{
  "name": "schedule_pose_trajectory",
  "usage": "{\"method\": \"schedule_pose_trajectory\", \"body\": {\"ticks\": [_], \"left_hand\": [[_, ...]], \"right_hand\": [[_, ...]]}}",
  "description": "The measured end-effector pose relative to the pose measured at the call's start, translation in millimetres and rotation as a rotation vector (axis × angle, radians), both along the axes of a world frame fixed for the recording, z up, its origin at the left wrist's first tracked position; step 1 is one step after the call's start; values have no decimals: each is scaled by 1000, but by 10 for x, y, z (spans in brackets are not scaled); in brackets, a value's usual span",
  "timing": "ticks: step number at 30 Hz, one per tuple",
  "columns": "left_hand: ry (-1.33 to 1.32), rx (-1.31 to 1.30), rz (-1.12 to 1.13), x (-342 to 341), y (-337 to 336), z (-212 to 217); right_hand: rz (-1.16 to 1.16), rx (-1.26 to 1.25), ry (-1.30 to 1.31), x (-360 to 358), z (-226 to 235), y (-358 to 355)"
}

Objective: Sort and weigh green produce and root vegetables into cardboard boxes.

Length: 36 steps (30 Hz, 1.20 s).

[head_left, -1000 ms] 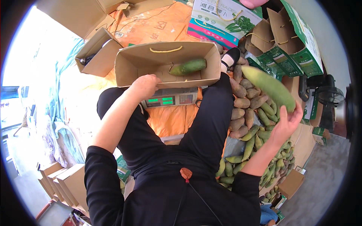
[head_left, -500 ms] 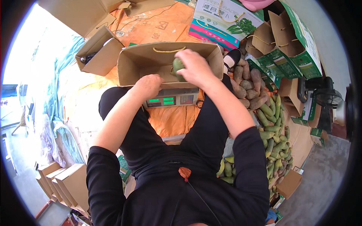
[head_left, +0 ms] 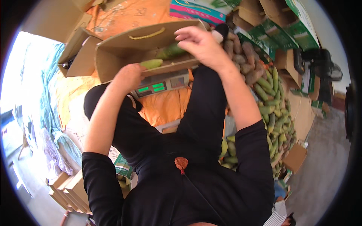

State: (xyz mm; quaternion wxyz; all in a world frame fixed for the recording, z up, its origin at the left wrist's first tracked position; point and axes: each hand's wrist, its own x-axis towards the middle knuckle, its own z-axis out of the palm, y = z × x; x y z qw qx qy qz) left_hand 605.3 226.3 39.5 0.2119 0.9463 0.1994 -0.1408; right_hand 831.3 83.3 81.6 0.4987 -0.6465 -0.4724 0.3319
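Observation:
A long open cardboard box (head_left: 124, 48) with a yellow cord handle sits tilted on a digital scale (head_left: 162, 84) with a green-lit display. Inside lie a dark green radish (head_left: 168, 51) and a paler green radish (head_left: 152, 63). My left hand (head_left: 129, 78) is closed over the box's near rim, its fingertips beside the pale radish's end; the rim partly hides them. Over the box's right end hovers my right hand (head_left: 203, 48), fingers apart and holding nothing, just right of the dark green radish.
To the right is a large heap of green radishes (head_left: 277, 124), with reddish-brown roots (head_left: 247, 56) above it. Green-sided cartons (head_left: 264, 43) stand at the far right. A smaller open box (head_left: 79, 56) is at the left, folded cartons (head_left: 71, 188) at lower left. A black fan (head_left: 320, 64) stands right.
My right hand has let go of the dark green radish, which now lies in the box. The pale radish has come into view beside my left hand. The whole view has shifted and tilted.

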Motion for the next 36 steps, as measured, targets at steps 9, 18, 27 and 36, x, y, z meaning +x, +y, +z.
{"method": "schedule_pose_trajectory", "body": {"ticks": [9, 18, 27, 36], "left_hand": [[-22, -58, -25, 92, -52, 125], [23, -97, 76, 141, -186, 145], [29, -60, 113, 107, -181, 166], [31, -12, 147, 126, -226, 215]], "right_hand": [[-560, -486, -120, 509, -1154, -2546], [-442, -1227, -202, -763, -2801, -4889], [-482, -1471, -56, -1254, -2894, -4961], [-333, -1667, -89, -1266, -2748, -4670]]}}
